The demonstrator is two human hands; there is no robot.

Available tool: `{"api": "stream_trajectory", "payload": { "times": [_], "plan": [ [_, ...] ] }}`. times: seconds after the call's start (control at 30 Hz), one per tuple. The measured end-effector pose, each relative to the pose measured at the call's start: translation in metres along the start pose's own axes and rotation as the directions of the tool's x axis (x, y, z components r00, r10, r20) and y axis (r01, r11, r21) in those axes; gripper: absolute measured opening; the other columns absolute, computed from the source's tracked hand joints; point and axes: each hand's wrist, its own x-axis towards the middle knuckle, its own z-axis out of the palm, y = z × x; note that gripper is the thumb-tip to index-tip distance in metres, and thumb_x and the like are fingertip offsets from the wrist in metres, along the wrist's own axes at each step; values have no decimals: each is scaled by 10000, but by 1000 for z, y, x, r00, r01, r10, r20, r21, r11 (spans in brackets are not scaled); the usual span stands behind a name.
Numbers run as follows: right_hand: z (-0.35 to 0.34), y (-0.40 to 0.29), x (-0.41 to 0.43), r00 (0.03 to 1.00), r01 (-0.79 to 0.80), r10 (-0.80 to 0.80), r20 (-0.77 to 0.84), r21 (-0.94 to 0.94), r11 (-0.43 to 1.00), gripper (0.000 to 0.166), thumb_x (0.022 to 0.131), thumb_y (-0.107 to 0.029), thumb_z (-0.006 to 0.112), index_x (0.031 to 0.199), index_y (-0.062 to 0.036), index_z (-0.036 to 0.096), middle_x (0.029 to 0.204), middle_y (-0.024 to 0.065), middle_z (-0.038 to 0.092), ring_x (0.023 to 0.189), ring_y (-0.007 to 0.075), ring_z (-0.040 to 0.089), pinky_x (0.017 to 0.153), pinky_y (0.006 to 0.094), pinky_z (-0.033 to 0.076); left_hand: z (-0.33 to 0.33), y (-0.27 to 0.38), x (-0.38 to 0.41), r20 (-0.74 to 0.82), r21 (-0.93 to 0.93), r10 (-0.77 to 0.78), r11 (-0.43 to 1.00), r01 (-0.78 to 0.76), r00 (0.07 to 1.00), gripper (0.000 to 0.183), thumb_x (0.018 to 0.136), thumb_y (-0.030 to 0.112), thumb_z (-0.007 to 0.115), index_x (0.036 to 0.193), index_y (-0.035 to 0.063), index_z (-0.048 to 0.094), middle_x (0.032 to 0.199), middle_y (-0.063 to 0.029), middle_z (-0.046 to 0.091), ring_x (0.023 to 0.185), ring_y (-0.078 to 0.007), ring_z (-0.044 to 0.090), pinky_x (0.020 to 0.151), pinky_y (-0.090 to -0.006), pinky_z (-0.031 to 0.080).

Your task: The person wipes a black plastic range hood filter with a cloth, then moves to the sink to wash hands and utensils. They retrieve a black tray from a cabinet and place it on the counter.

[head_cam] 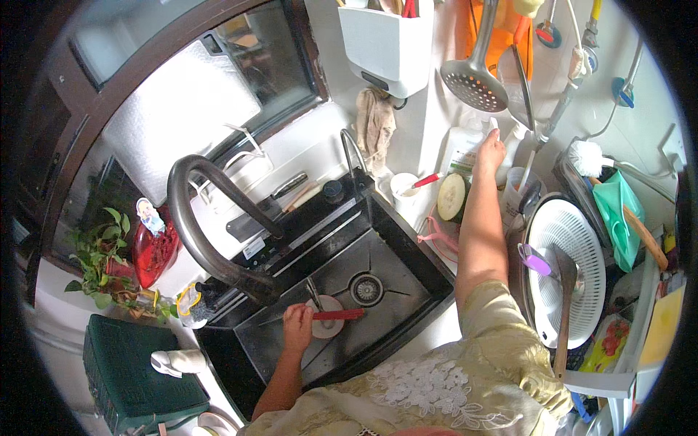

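My left hand [298,327] is closed around one end of a bundle of red chopsticks [339,314], held over the black sink [406,267]. Beneath the chopsticks, on the sink floor, lies a small pale dish [329,331] with metal utensils [313,291] at it. The drain [366,289] is just to their right. My right arm stretches to the back right, where my right hand [492,152] is at the top of a white plastic bottle [510,143]; its exact grip is partly hidden. Beside it stands a larger white bottle [458,146] bearing a label.
A dark curved faucet [188,218] arches over the sink's left. Behind the sink lie a knife [289,185] and a white cup [404,188]. A cut gourd [451,197] stands near my right forearm. A skimmer [474,84] hangs above; a white colander [591,240] sits at right.
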Motion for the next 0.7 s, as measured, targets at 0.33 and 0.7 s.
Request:
{"api": "stream_trajectory", "payload": {
  "times": [0.33,0.7],
  "plan": [
    [-34,-54,-56,933,288,-304,-195,-109,952,474,904,-332,492,1156,65,546,1302,317,304,1204,396,341,1016,416,309,-2,-2,-29,10,-89,-51,995,52,999,280,878,256,562,939,-12,616,1018,-184,563,983,-326,540,856,-393,421],
    [-98,-114,-154,730,680,-683,0,-90,727,425,858,-119,581,1221,66,459,1335,297,275,1215,433,356,1023,447,317,-29,25,-23,130,371,27,926,-74,991,568,848,432,555,1266,56,473,1419,-186,282,1314,-374,241,1033,-591,180]
  ]
}}
